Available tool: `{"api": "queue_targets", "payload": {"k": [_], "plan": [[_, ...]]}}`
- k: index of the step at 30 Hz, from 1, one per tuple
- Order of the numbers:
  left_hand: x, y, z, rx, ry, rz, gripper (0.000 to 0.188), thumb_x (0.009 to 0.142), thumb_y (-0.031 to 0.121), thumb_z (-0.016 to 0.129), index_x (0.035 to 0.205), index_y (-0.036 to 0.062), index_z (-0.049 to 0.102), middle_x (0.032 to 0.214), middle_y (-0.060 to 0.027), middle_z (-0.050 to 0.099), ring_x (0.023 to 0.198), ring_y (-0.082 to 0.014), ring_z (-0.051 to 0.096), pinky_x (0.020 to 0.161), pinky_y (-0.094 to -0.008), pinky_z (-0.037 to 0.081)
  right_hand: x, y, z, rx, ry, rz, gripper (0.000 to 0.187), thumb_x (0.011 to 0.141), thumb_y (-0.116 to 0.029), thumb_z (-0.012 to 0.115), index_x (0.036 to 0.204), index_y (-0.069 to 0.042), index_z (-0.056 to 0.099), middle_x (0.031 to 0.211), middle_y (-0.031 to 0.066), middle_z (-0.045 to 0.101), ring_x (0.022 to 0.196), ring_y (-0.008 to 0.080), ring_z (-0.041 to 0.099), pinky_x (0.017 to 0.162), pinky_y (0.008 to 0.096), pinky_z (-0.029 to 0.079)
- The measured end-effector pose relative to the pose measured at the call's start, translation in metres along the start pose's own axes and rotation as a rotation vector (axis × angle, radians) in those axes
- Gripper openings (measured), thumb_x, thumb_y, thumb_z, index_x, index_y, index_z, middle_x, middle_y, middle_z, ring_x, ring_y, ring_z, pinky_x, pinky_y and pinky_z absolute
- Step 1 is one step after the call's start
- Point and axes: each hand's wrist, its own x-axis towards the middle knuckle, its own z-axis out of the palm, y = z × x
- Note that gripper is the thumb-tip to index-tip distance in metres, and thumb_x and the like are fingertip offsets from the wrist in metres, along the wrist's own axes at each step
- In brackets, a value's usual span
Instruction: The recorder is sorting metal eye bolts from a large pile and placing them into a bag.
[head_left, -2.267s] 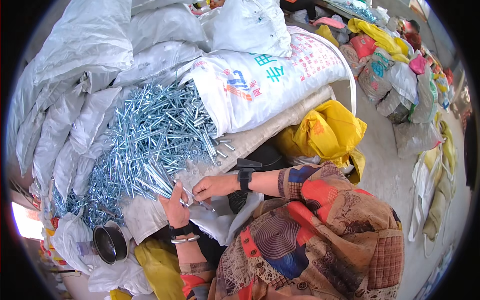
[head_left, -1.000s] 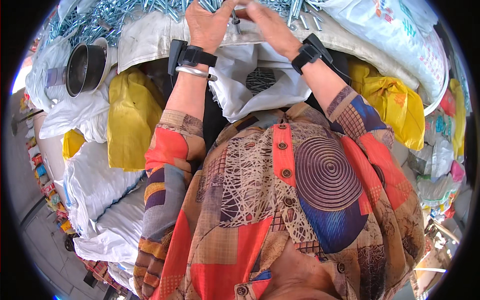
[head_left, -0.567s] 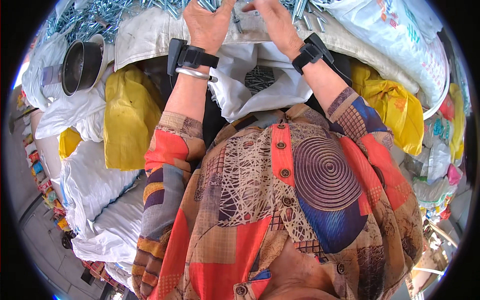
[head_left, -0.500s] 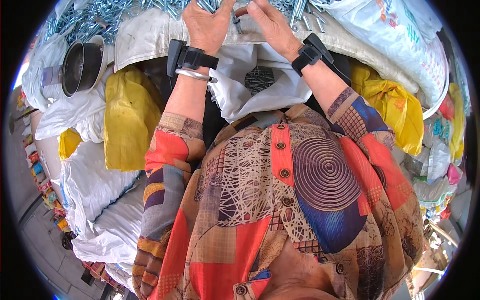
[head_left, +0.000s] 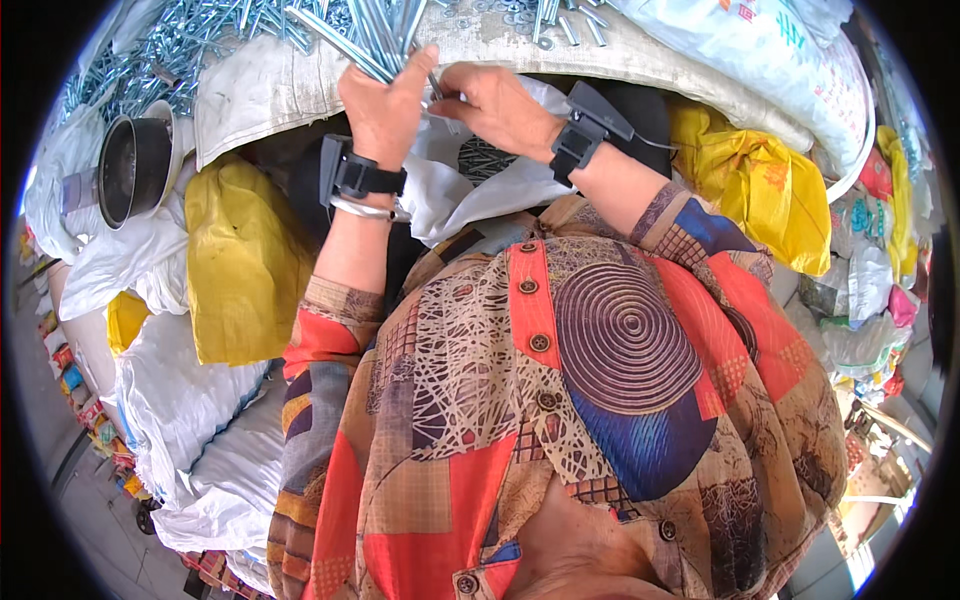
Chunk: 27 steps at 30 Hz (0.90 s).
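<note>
So the big difference from half a second ago is that both hands have dropped lower in the view, and the bunch of long silver bolts (head_left: 385, 35) shows way more of itself now. The left hand (head_left: 380, 115) is wrapped around the bottom end of that bunch, thumb clamped over it, with the bolts fanning up past the edge of the dirty pale canvas sheet (head_left: 265, 90). The right hand (head_left: 505, 105) had a gap to the left one; now its fingers are curled in right beside it, at the low end of a single thin darker rod (head_left: 435, 85). I honestly can't tell if they're pinched on the rod or just touching it, too blurry. Both hands are near the mouth of the white sack (head_left: 440, 200), with dark metal pieces (head_left: 485, 158) visible inside. My read: they've gone from working apart to handling one piece together, and the bunch is nowhere near used up. The loose pile of bolts (head_left: 190, 45) beyond the canvas looks about the same.
</note>
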Motion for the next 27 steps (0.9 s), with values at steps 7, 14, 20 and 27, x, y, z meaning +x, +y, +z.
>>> {"api": "queue_targets", "payload": {"k": [7, 14, 20, 27], "plan": [[-0.033, -0.003, 0.0, 0.035, -0.069, -0.173, 0.029, 0.088, 0.031, 0.076, 0.08, 0.0039, 0.067, 0.065, 0.0017, 0.059, 0.057, -0.0048, 0.048, 0.05, -0.0249, 0.039, -0.035, 0.019, -0.017, -0.128, 0.048, 0.025, 0.027, 0.087, -0.024, 0.069, 0.099, -0.001, 0.062, 0.09, 0.0163, 0.063, 0.082, 0.032, 0.064, 0.073, 0.0382, 0.051], [-0.047, -0.014, 0.002, -0.252, -0.11, -0.429, 0.032, 0.089, 0.034, 0.074, 0.082, 0.0043, 0.064, 0.064, 0.0018, 0.056, 0.051, -0.005, 0.046, 0.046, -0.023, 0.037, -0.021, 0.068, -0.102, -0.583, 0.332, -0.024, 0.026, 0.088, -0.022, 0.069, 0.106, -0.004, 0.061, 0.096, 0.0171, 0.062, 0.087, 0.0366, 0.062, 0.076, 0.0431, 0.05], [-0.051, -0.011, 0.005, -0.335, -0.119, -0.479, 0.025, 0.091, 0.027, 0.072, 0.089, 0.0029, 0.064, 0.072, -0.0008, 0.061, 0.056, -0.0074, 0.053, 0.048, -0.0225, 0.04, -0.024, 0.097, -0.1, -0.778, 0.225, 0.081, 0.028, 0.087, -0.022, 0.07, 0.108, -0.006, 0.061, 0.097, 0.0176, 0.062, 0.085, 0.0372, 0.062, 0.076, 0.0452, 0.049], [-0.056, -0.004, -0.003, -0.45, -0.137, -0.475, 0.02, 0.09, 0.021, 0.074, 0.093, 0.0036, 0.064, 0.076, -0.0008, 0.062, 0.058, -0.0085, 0.053, 0.048, -0.0231, 0.04, -0.014, 0.018, -0.093, 0.544, 0.066, 0.186, 0.022, 0.099, -0.018, 0.06, 0.113, -0.002, 0.066, 0.079, -0.005, 0.054, 0.07, 0.0035, 0.048, 0.062, 0.02, 0.04]]}}
